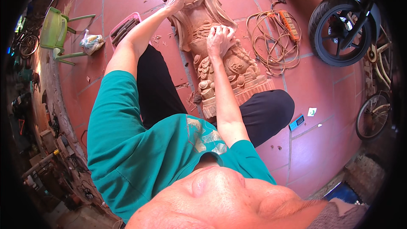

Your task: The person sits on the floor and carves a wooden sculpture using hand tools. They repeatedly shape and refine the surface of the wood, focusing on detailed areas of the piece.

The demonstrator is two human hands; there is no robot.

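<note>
A carved wooden statue (pixel 212 15) lies on its back on the floor between my knees, its head at the far end and its ridged base near me. Robe folds, round beads and a large face-like carving cover its front. At the statue's upper left, my left hand (pixel 176 2) is closed over the carved edge by the chest. My right hand (pixel 220 41) presses on the middle of the carving with curled fingers. Whatever those fingers may hold is hidden.
A pink basket of carving tools (pixel 126 28) sits left of the statue, near a plastic bag (pixel 92 42) and a tipped green chair (pixel 54 27). Right are a coiled extension cord (pixel 265 44), an orange power strip (pixel 289 25), a motorbike wheel (pixel 339 29) and a blue phone (pixel 297 122).
</note>
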